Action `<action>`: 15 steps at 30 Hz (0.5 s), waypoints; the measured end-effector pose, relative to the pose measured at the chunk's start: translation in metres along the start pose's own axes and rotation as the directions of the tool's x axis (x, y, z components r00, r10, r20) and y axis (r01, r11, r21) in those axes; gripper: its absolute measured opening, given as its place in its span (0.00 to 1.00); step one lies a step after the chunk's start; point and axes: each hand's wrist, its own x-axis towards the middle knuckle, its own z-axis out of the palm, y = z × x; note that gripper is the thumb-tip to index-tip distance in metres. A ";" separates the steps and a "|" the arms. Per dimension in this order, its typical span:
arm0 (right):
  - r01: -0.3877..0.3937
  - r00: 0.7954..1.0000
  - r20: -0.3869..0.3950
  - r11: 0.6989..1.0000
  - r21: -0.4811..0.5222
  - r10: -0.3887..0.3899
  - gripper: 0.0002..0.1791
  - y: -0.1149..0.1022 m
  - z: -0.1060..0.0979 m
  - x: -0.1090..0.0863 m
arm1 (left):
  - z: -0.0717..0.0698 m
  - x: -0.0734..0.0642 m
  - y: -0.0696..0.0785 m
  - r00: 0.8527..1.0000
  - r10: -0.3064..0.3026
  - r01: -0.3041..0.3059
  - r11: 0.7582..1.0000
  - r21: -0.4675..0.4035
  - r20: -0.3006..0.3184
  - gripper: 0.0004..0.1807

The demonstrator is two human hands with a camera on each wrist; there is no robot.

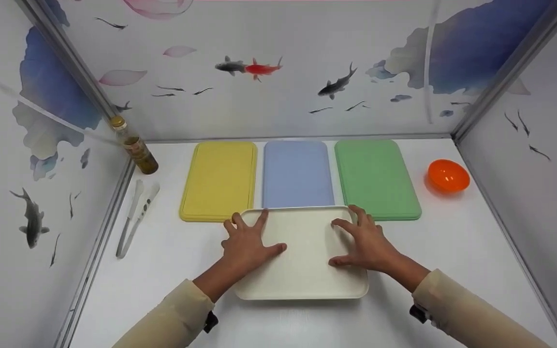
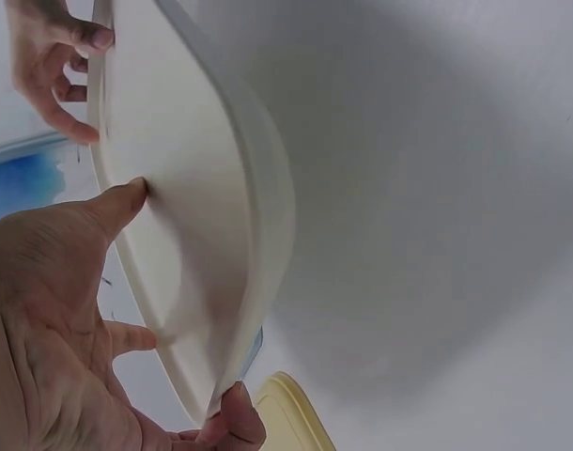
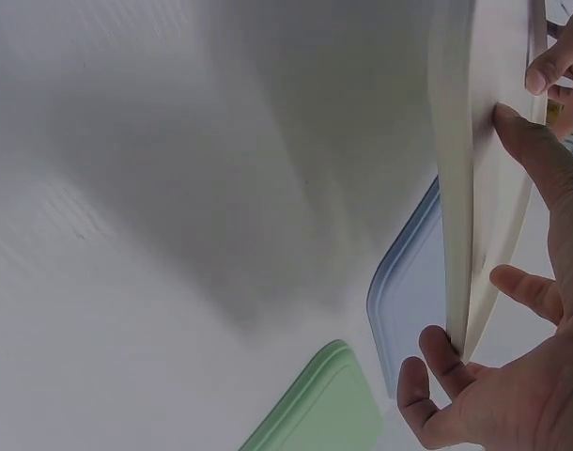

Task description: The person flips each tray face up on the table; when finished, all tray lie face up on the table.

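A cream rectangular tray is held above the white table by both hands, with its shadow on the tabletop below. My left hand grips its left side, thumb on the inner face and fingers at the far left corner. At the right side, my right hand holds it in much the same way, fingers spread along the edge. Both wrist views show the tray from the side, with fingertips hooked over its rim. The tray's near end overlaps no other object in the head view.
Behind the tray lie a yellow board, a blue board partly covered in view, and a green board. An orange bowl sits at right. Tongs and an oil bottle are at left. Patterned walls enclose the table.
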 end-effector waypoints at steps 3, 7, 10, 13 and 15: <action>-0.003 1.000 0.003 1.000 0.003 0.003 0.52 0.003 0.007 0.000 | 0.005 0.001 -0.003 1.000 -0.007 0.007 1.000 -0.004 0.014 0.59; -0.012 1.000 0.018 1.000 0.004 0.012 0.51 0.006 0.015 -0.002 | 0.012 0.002 -0.007 1.000 -0.007 0.007 1.000 -0.005 0.025 0.59; -0.015 1.000 0.024 1.000 -0.001 0.015 0.51 0.007 0.020 -0.004 | 0.016 0.001 -0.010 1.000 -0.002 0.002 1.000 -0.011 0.029 0.59; -0.014 1.000 0.022 1.000 -0.003 0.014 0.51 0.009 0.026 -0.005 | 0.020 0.001 -0.013 0.999 0.000 0.000 1.000 -0.012 0.032 0.59; -0.009 1.000 0.024 1.000 0.000 0.009 0.51 0.010 0.030 -0.005 | 0.022 0.001 -0.014 0.999 -0.004 0.004 1.000 -0.009 0.039 0.59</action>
